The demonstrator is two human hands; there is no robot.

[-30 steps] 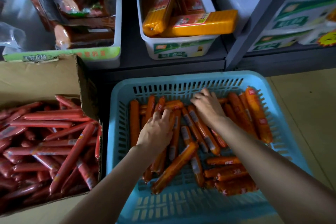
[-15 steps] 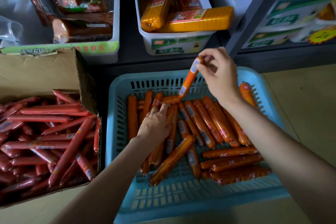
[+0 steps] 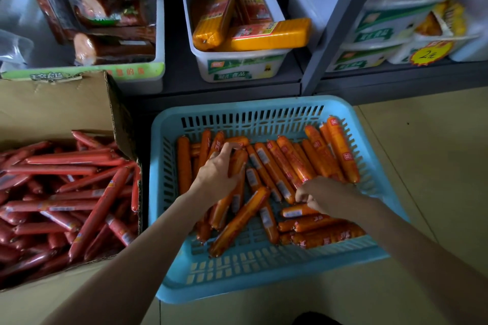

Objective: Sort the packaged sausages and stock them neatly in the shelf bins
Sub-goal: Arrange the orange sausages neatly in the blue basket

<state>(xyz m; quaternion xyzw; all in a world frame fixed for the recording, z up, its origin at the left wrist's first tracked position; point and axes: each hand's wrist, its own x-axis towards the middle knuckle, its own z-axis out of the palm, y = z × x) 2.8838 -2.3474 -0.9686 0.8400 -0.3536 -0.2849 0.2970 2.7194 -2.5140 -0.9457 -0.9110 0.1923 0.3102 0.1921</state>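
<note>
A light blue slotted basket (image 3: 264,274) on the floor holds several orange packaged sausages (image 3: 287,163), a row lined up along the back and loose ones near the front. My left hand (image 3: 219,174) lies on the left group, its fingers curled round a few orange sausages (image 3: 235,187). My right hand (image 3: 327,196) is low over the right front part, its fingers bent and pinching the end of an orange sausage (image 3: 295,211) lying crosswise.
A cardboard box (image 3: 52,108) at the left is full of long red sausages (image 3: 79,192). On the shelf behind stand white bins: one with dark sausage packs (image 3: 105,42), one with yellow-orange packs (image 3: 245,31), others at the right (image 3: 383,31). A grey shelf post (image 3: 335,26) rises between them.
My right hand had lifted one orange sausage above the basket's back edge; it has since come down to the front right sausages. The back row is fuller. My left hand stayed put.
</note>
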